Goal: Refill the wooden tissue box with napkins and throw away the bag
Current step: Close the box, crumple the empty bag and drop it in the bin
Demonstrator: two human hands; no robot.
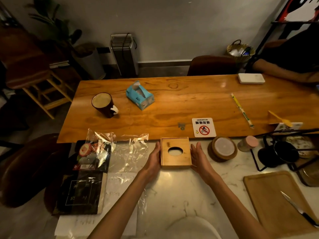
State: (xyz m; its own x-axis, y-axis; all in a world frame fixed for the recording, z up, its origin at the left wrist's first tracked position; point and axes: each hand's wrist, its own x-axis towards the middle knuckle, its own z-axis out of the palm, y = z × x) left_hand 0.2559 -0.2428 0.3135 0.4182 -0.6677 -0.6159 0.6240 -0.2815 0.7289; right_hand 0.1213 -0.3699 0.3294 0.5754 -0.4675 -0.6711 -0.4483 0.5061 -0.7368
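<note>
White marble counter (172, 187) against a wooden table's near edge | wooden tissue box (175, 151) at the counter's far edge, oval slot up | my left hand (153, 159) and right hand (198, 156) press flat on its sides, fingers together | clear plastic bag (127, 152) lies left, empty-looking.

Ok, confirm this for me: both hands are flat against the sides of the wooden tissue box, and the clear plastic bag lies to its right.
Not quite. The head view shows the clear plastic bag lying left of the wooden tissue box, not right. The left hand and right hand do flank its sides.
</note>
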